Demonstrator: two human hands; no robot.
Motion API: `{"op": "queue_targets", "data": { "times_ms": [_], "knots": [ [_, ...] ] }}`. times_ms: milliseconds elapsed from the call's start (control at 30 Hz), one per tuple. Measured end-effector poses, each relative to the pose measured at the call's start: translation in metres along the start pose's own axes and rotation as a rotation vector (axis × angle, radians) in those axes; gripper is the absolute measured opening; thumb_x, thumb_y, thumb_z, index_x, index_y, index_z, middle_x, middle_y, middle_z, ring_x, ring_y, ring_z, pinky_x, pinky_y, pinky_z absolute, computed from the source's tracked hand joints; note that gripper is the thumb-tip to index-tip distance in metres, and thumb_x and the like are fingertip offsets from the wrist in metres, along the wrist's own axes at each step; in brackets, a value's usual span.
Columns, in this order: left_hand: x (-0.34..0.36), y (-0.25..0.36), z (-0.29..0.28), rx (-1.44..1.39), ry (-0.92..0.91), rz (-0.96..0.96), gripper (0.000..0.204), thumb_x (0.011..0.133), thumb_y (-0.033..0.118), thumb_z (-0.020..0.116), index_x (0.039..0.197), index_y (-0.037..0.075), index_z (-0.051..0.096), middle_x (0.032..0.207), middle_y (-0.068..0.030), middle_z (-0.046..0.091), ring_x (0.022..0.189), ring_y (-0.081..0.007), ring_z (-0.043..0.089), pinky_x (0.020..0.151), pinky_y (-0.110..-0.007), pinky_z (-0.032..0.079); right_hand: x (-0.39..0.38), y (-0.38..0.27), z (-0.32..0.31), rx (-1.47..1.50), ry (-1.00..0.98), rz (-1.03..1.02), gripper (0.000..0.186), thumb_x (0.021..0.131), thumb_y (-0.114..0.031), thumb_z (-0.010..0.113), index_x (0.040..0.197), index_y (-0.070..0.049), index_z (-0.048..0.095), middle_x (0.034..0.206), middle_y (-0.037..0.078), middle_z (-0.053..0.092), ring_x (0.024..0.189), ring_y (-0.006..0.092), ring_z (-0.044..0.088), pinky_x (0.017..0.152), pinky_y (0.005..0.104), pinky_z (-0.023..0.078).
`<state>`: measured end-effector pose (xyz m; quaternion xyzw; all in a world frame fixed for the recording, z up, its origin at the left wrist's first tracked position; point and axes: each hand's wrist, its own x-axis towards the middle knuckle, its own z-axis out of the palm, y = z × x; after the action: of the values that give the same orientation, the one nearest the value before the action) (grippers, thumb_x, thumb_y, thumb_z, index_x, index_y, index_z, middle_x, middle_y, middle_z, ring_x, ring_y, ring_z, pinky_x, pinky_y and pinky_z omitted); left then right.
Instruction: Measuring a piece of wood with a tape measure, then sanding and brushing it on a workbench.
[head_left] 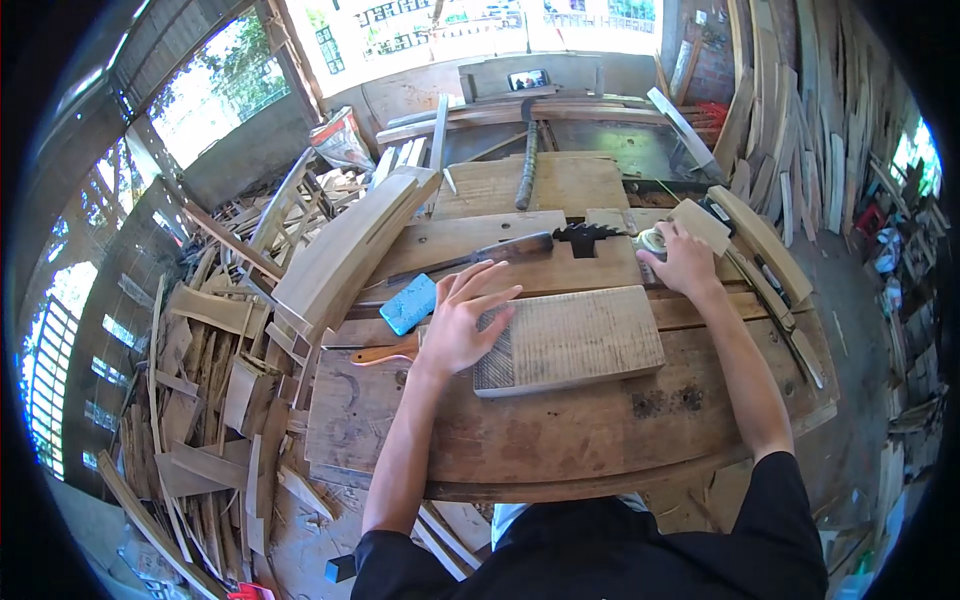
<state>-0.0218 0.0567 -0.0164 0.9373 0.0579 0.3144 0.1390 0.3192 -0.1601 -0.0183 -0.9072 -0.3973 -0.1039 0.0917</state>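
Observation:
My left hand (465, 320) hovers at the left end of a rough-sawn wooden block (585, 335), its fingers spread and holding nothing. That end of the block has a darker, finely lined patch. Farther right, my right hand (685, 262) has thumb and fingers curled about a small pale roll (651, 240), tape or cord, next to a flat piece of wood (700, 226). Beside my left hand lie a light blue flat case (408, 305) and a tool's orange-brown wooden handle (385, 352), its other end hidden behind the hand.
The workbench (480, 440) carries a long chisel-like tool (480, 257), a black toothed metal piece (588, 236) and a wrapped-handle tool (527, 165). A thick slotted beam (350, 245) slants at the left. Scrap wood (215, 400) piles up on the floor; planks lean at the right.

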Motion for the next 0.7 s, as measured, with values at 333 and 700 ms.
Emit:
{"op": "queue_targets", "data": {
  "times_ms": [333, 700],
  "knots": [
    [0.002, 0.024, -0.002, 0.1, 0.235, 0.098, 0.05, 0.091, 0.029, 0.081, 0.14, 0.018, 0.073, 0.133, -0.0006, 0.07, 0.118, -0.0176, 0.067, 0.102, -0.041, 0.048, -0.054, -0.044, -0.045, 0.876, 0.042, -0.124, 0.056, 0.1, -0.05, 0.067, 0.137, -0.008, 0.064, 0.11, 0.012, 0.075, 0.101, 0.0184, 0.073, 0.086, 0.035, 0.058],
    [0.002, 0.071, 0.016, 0.085, 0.319, 0.411, 0.038, 0.083, 0.04, 0.09, 0.116, 0.021, 0.082, 0.104, 0.0089, 0.076, 0.076, -0.005, 0.066, 0.084, -0.032, 0.046, -0.117, -0.068, -0.023, 1.63, -0.402, -0.189, 0.055, 0.115, -0.044, 0.038, 0.129, 0.004, 0.064, 0.101, 0.011, 0.076, 0.084, 0.0173, 0.074, 0.07, 0.0289, 0.058]
  ]
}}
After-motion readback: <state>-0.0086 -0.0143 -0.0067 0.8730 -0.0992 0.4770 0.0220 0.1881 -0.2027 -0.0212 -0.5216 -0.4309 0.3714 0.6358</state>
